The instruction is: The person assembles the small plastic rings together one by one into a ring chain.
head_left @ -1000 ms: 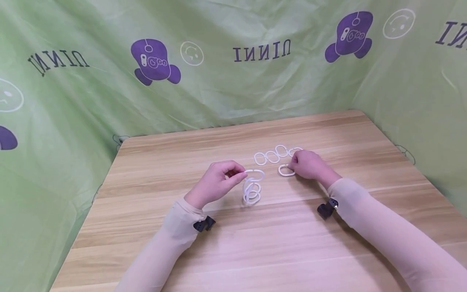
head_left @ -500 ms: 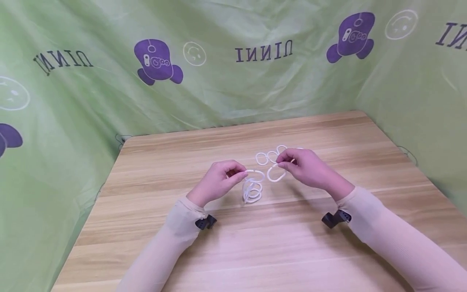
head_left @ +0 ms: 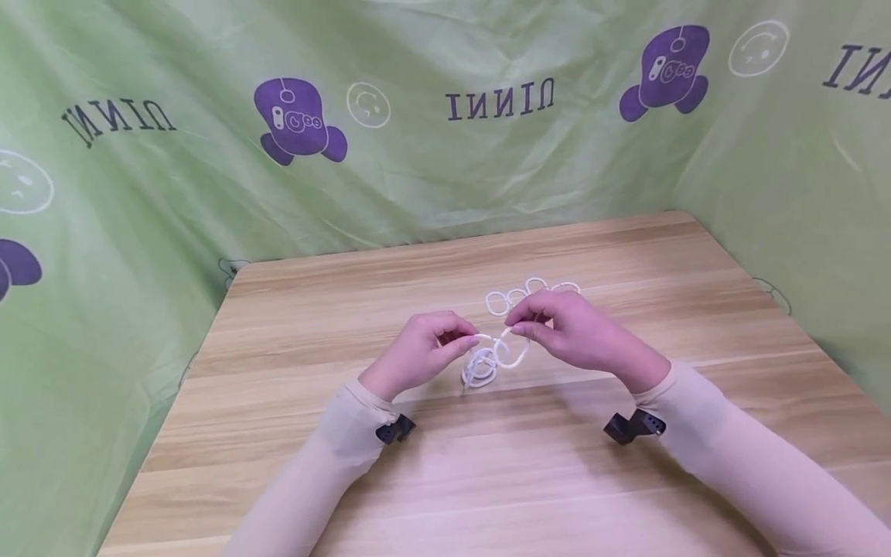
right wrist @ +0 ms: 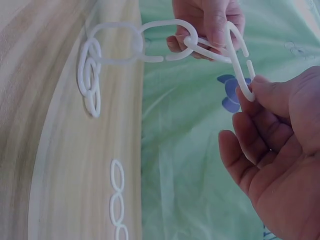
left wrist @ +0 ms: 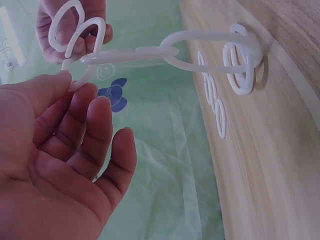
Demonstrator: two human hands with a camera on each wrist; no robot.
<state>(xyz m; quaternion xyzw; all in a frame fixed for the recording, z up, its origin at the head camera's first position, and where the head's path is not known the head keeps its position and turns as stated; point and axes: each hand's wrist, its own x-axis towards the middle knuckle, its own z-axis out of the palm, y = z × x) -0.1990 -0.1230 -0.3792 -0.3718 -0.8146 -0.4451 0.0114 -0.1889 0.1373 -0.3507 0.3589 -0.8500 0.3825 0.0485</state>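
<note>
My left hand (head_left: 425,352) pinches the top link of a white plastic chain between thumb and fingertips. In the left wrist view the chain (left wrist: 200,36) runs from my left hand (left wrist: 65,145) down to the table, where its lower links lie heaped. My right hand (head_left: 585,329) pinches a single white oval link (head_left: 513,363) close beside the top link. In the right wrist view that link (right wrist: 237,65) shows a small gap in its side, near the thumb of my right hand (right wrist: 285,150). Whether the two links are joined I cannot tell.
Several loose white links (head_left: 496,303) lie in a row on the wooden table (head_left: 334,294), behind my right hand. Green printed cloth (head_left: 431,170) hangs behind and at both sides of the table. A small black camera sits on each wrist.
My right hand has lifted the single link off the table and carried it left to the top of the chain. My left hand has stayed nearly in place, still pinching the chain's top link.
</note>
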